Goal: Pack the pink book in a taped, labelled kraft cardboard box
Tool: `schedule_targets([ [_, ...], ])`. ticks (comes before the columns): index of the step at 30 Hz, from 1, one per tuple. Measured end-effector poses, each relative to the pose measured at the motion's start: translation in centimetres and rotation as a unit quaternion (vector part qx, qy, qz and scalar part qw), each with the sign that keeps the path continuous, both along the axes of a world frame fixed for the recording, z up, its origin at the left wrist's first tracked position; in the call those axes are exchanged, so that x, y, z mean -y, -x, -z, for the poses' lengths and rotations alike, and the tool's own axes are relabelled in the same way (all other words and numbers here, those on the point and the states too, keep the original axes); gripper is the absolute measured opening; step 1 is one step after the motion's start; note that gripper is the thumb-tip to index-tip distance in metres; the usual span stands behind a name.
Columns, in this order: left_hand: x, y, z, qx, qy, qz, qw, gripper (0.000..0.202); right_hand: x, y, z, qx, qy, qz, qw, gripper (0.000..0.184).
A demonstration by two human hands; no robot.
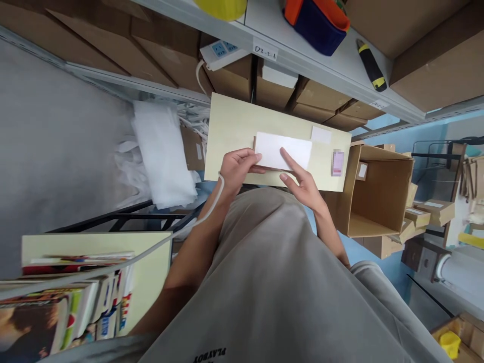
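Note:
A small flat box with a white label on top (pixel 284 151) lies on a pale yellow tabletop (pixel 234 131). My left hand (pixel 238 166) grips the box's left end, fingers curled round its edge. My right hand (pixel 302 181) rests at its near right side with the index finger stretched out flat on the white label. A white slip (pixel 321 134) and a small pink label (pixel 337 162) lie on the table to the right.
An open empty cardboard carton (pixel 374 194) stands right of the table. White foam sheets (pixel 162 151) pile at the left. A metal shelf (pixel 302 45) holds cartons, a utility knife (pixel 372 65), a power strip (pixel 219 53). Stacked magazines (pixel 68 302) lie at lower left.

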State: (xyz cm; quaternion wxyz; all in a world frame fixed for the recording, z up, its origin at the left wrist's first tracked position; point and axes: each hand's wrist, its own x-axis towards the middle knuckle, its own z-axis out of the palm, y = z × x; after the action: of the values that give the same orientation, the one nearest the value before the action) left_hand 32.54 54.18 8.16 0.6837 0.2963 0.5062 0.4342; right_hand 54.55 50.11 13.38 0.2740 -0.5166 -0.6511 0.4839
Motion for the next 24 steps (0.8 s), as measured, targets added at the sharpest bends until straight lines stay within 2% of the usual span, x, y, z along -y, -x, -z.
schedule_targets([
  [4, -1.8, 0.2, 0.5, -0.035, -0.024, -0.048, 0.998, 0.040, 0.6, -1.1, -0.3, -0.029, 0.013, -0.032, 0.999, 0.069],
  [9, -3.1, -0.5, -0.1, -0.042, -0.031, -0.053, 0.997, 0.045, 1.1, -1.4, -0.2, -0.022, 0.027, -0.076, 0.996, 0.071],
  [14, -1.6, -2.2, -2.4, 0.003, -0.025, 0.014, 1.000, 0.057, 0.2, -1.3, -0.8, 0.025, -0.008, -0.049, 0.998, 0.089],
  [18, 0.3, -3.9, -3.8, 0.027, -0.021, 0.073, 0.997, 0.054, -0.9, -1.7, -1.6, 0.032, -0.014, -0.059, 0.998, 0.113],
  [24, 0.4, -6.5, -4.0, 0.011, -0.015, 0.048, 0.999, 0.040, -2.2, -3.0, -2.0, 0.036, 0.012, -0.078, 0.996, 0.128],
])
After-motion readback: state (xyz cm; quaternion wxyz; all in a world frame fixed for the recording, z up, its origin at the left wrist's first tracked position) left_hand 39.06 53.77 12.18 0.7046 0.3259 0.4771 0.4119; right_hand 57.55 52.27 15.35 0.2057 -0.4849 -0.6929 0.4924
